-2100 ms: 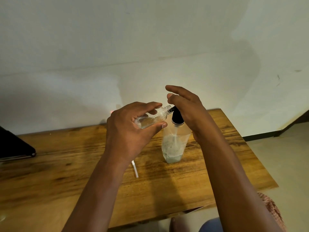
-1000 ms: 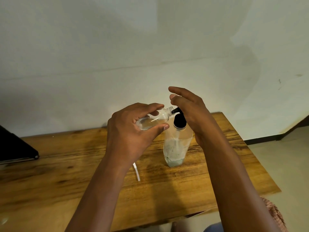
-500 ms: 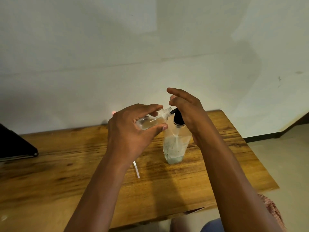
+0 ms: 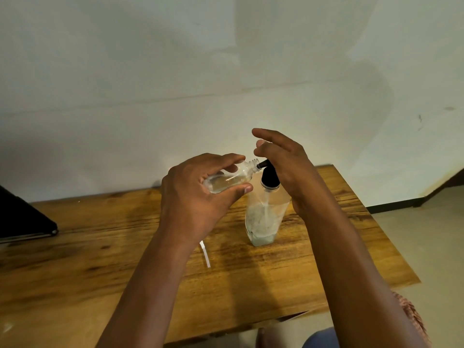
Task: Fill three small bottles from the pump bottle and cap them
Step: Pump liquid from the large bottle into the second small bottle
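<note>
Table: wooden table (image 4: pixel 75 285) with a dark-grained top; both forearms reach out over it from the near edge.
White strip: a thin white strip (image 4: pixel 205 254) lies flat on the table, just beside the left forearm and apart from the pump bottle.
Pump bottle: clear pump bottle (image 4: pixel 263 219) stands upright on the table right of centre, a pale residue low inside, a black pump head on top with its spout pointing left.
Left hand: left hand (image 4: pixel 198 194) is curled round the small bottle, thumb below and fingers over the top.
Small bottle: clear small bottle (image 4: pixel 229 180) is held above the table, tilted almost on its side, its uncapped threaded neck touching the spout tip; a little clear liquid lies along its lower side.
Right hand: right hand (image 4: pixel 283 164) rests on the pump head with fingers nearly straight and gripping nothing.
Dark object: a flat dark object (image 4: pixel 22 222) lies at the table's left edge.
Wall: a pale wall (image 4: pixel 226 71) rises behind the table.
</note>
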